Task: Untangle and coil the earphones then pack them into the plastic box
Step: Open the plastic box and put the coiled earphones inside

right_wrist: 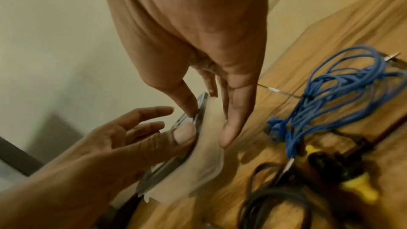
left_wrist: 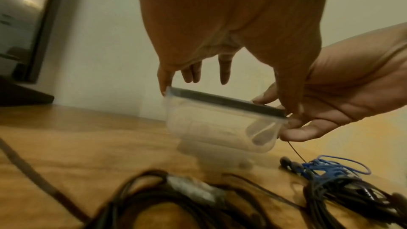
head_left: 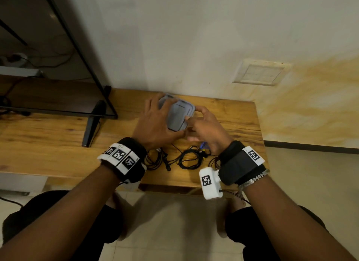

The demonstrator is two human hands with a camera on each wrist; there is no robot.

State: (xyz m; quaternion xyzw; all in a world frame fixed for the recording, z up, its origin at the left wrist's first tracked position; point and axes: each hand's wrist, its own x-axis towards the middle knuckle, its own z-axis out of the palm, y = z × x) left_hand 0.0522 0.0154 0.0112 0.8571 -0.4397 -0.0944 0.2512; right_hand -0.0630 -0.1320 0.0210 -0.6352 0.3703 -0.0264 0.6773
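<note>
A pale wall [head_left: 194,37] rose behind a wooden desk [head_left: 48,136]; at the desk's left end a dark monitor [head_left: 48,97] stood on its stand, tilted in the head view; a switch plate [head_left: 261,74] sat in the wall to the right. Both forearms reached in from below, each with a black wrist strap carrying white tags with black square codes.

The plastic box [head_left: 177,115], clear-walled with a grey lid, was held between both hands above the far middle of the desk; the left wrist view showed it tilted and clear of the wood, its lid seated along the rim. The left hand [head_left: 155,124] spread over the lid, its grip set by a fingertip on the far edge and the thumb on the near edge, the other fingers straight and loose; the right hand [head_left: 206,128] pinched the box's right corner, thumb on the lid edge and fingers curled under the wall.

The earphones lay on the desk just in front of the wrists, outside the box: 2 heaps of black cable [head_left: 189,160], tangled in loops; a smaller blue cable bundle [right_wrist: 334,93] beside them to the right, with small yellow ear tips [right_wrist: 359,187] among the black strands.
</note>
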